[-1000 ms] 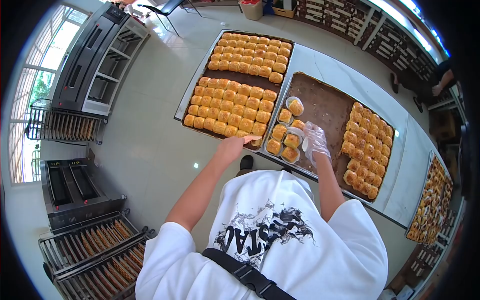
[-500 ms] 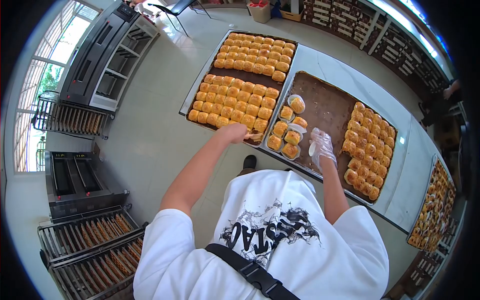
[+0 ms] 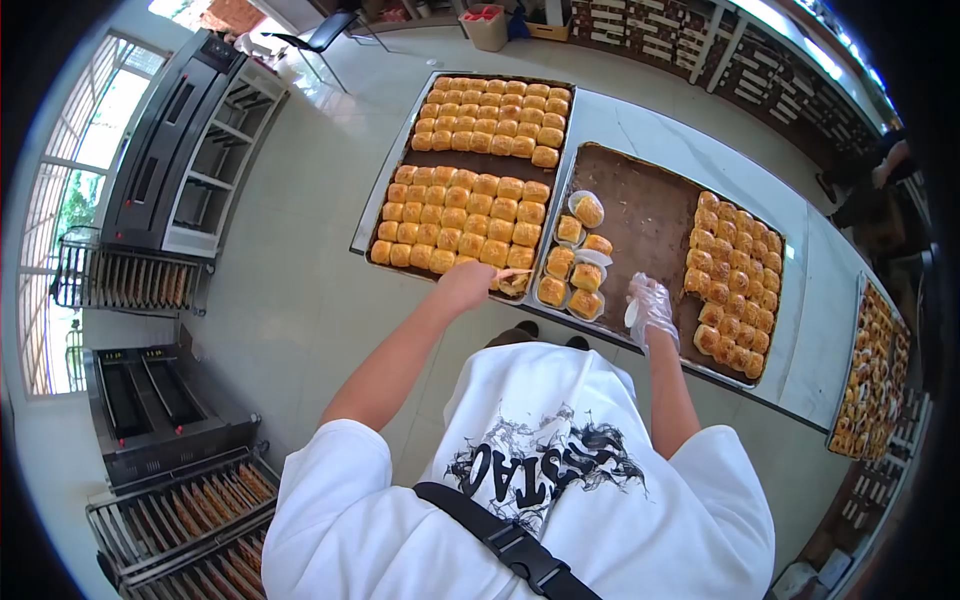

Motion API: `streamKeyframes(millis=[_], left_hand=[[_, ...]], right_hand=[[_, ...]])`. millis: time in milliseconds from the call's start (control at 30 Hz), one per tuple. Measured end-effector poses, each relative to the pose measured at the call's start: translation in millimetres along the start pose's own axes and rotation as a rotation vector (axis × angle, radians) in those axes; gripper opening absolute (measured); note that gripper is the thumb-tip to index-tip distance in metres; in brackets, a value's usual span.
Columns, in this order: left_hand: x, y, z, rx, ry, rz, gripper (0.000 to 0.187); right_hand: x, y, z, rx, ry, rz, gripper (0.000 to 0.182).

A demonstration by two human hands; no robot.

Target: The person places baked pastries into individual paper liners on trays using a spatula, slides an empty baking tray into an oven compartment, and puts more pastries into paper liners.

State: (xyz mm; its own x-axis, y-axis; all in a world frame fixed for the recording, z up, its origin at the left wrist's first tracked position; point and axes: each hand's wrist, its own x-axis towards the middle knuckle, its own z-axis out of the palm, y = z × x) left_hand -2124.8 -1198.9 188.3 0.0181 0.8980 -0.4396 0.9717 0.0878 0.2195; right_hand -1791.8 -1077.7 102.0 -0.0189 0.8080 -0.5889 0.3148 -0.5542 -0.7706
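Note:
My bare left hand is closed around a thin, flat tan tool, whose kind I cannot make out. The tool's end lies over a bun at the near right corner of the left tray, which carries rows of golden buns. In a clear plastic glove, my right hand is closed on a white paper baking cup, above the right tray. To its left, several buns sit in white paper cups.
More unwrapped buns fill the right tray's right end. Another tray of baked goods stands far right. Ovens and racks of trays line the left side. A chair is behind, and another person's arm shows at right.
The view has shifted slightly, with the trays sitting further left. My left hand has turned the tan tool a little at the corner bun. The right hand still holds the paper cup.

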Motion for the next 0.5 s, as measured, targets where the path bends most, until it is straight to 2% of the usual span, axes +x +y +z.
streamKeyframes(millis=[200,333,433,500], left_hand=[[-4,-19,11,-0.067,0.068,0.094,0.02],[2,-35,19,-0.139,0.043,0.144,0.021],[2,-47,28,-0.195,0.055,0.191,0.021],[5,-53,30,-0.189,0.021,0.189,0.02]], right_hand=[[-27,0,7,0.074,0.082,0.033,0.024],[-50,2,22,0.079,0.128,0.065,0.022],[-81,-17,31,-0.006,0.123,0.063,0.019],[-77,-4,34,-0.127,0.136,-0.033,0.021]])
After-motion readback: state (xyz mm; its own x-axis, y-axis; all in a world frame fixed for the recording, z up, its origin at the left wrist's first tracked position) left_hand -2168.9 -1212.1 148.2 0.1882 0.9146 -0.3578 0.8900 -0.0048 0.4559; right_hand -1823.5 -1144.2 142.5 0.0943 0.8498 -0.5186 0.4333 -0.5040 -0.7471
